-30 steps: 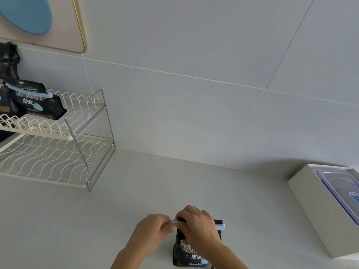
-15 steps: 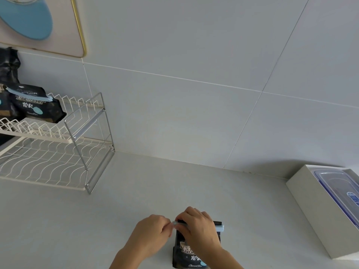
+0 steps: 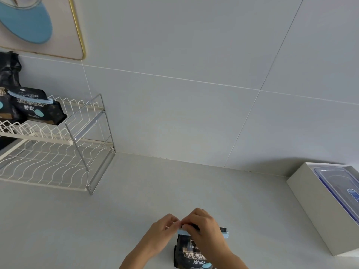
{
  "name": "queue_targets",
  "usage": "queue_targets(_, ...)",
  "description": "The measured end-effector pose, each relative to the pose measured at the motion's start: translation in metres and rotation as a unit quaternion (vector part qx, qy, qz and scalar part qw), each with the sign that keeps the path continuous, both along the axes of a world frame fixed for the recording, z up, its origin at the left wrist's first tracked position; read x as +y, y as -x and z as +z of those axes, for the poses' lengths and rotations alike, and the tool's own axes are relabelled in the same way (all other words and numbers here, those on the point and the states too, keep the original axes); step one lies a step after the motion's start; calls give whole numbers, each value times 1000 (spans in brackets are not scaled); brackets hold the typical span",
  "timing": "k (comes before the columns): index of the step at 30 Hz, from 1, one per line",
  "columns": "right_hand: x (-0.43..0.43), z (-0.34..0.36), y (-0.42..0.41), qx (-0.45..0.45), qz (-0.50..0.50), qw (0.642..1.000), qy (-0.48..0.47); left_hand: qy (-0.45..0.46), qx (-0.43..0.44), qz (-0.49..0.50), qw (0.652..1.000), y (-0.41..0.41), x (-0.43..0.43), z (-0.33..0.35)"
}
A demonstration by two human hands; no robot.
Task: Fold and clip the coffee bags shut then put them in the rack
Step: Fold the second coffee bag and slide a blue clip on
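A black coffee bag [image 3: 191, 255] stands on the pale counter [image 3: 136, 200] at the near edge of the view, its lower part cut off by the frame. Across its folded top sits a light blue clip [image 3: 223, 234], whose right end juts out past the bag's right edge. The right hand [image 3: 202, 228] lies over the top of the bag with fingers curled down onto the clip, and the left hand [image 3: 161, 232] pinches the clip's left end between thumb and fingertips, just touching the right hand. Counter lies bare on all sides of the bag, widest to the left and toward the far wall. At far left stands a white wire rack [image 3: 58, 152] with two tiers; a clipped coffee bag [image 3: 37, 108] lies on the upper tier near its left part, with more dark bags beside it at the frame edge, while the right part of that tier and the lower tier stand open. At far right, close to the wall, a white box [image 3: 310, 206] holds a clear lidded container [image 3: 338, 183].
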State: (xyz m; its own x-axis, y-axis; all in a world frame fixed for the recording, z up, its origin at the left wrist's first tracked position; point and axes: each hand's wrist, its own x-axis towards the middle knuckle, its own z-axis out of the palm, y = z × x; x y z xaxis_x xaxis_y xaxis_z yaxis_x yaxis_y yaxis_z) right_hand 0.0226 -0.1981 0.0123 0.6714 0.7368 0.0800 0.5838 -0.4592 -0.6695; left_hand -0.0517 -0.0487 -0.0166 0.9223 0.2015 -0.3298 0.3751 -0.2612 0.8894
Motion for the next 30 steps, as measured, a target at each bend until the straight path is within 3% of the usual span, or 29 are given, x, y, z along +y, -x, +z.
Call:
queue_targets(5, 1, 2, -2, -6, -23, 1000, 20, 48, -36, -8, 998, -2, -2, -1)
queue_targets(11, 6, -2, 4, -70, -18, 997, 34, 54, -46, 30, 997, 3, -21, -13)
queue_targets(16, 0, -3, 11, -63, -16, 997, 30, 56, -73, 45, 995, 9, -30, -23)
queue_targets(18, 0, 6, 15, -43, -41, 998, -11, 54, -83, 52, 994, 13, -30, -31)
queue_targets(20, 5, 28, 5, -26, -93, 987, -131, 66, -78, 80, 992, 13, -25, -34)
queue_targets(22, 11, 56, -12, -93, -84, 978, -168, 59, -64, 82, 993, 10, -19, -35)
queue_targets(25, 13, 73, -31, -153, -22, 986, -56, 42, -56, 31, 997, 3, -17, -32)
queue_targets(28, 6, 41, -29, -101, 39, 985, 137, 27, -46, 39, 998, -3, -21, -30)
queue_targets(30, 2, 16, -22, -79, 39, 981, 171, 11, -51, 43, 998, -3, -25, -29)
